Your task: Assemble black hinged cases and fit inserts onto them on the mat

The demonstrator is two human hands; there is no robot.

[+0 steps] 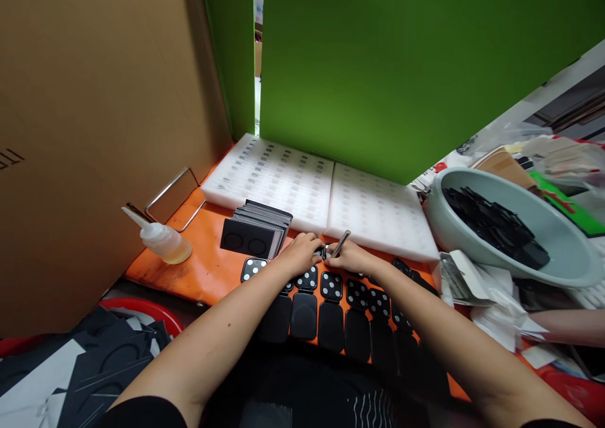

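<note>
Two bare hands almost meeting: left hand (pixel 301 254) with thumb and fingers pinched on a small dark piece (pixel 323 251), right hand (pixel 350 256) closed around a slim metal tool (pixel 341 242), slanting upward. Small piece right between both sets of fingertips, finer detail too small to tell. Just below the hands, toward the body, a row of black hinged cases (pixel 331 322) with white dots on the far halves. Left of the left hand, near, a stack of dark cards (pixel 246 237); farther left, a squeeze bottle (pixel 165 242) of yellowish liquid. Beyond both hands, white foam blocks (pixel 373 207). Well to the right of the right hand, a pale basin (pixel 437 217) of black pieces (pixel 491 226).
</note>
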